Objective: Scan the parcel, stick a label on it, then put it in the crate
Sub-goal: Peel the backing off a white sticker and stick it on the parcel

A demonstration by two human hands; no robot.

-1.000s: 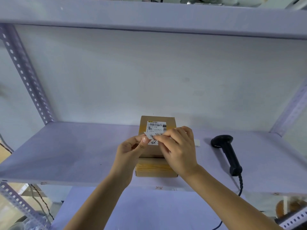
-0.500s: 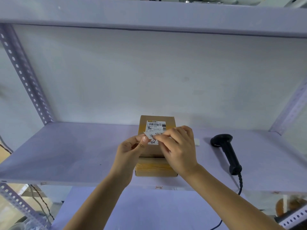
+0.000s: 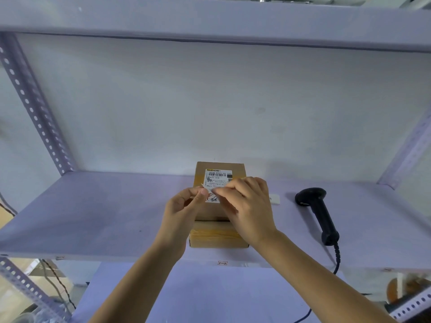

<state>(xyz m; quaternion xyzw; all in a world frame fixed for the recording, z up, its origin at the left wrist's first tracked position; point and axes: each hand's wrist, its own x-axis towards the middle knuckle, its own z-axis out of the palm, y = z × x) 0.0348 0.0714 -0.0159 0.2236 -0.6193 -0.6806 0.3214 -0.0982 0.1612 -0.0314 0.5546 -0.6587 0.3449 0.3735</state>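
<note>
A small brown cardboard parcel [image 3: 217, 236] sits on the pale shelf [image 3: 93, 210], with a printed shipping label [image 3: 218, 178] on its top. Just above the parcel, my left hand [image 3: 184, 206] and my right hand [image 3: 247, 206] together pinch a small white sticker label [image 3: 211, 194] between fingertips. The sticker is partly hidden by my fingers. A black handheld barcode scanner [image 3: 317, 210] lies on the shelf to the right of the parcel. No crate is in view.
A small white slip [image 3: 274, 198] lies between the parcel and the scanner. The scanner's cable [image 3: 335, 262] hangs over the shelf's front edge. Perforated uprights [image 3: 35, 108] frame the shelf, another shelf board [image 3: 210, 22] runs overhead, and a white wall closes the back.
Both hands stay over the parcel with the sticker; the fingers have shifted only slightly. The parcel and scanner have not moved.
</note>
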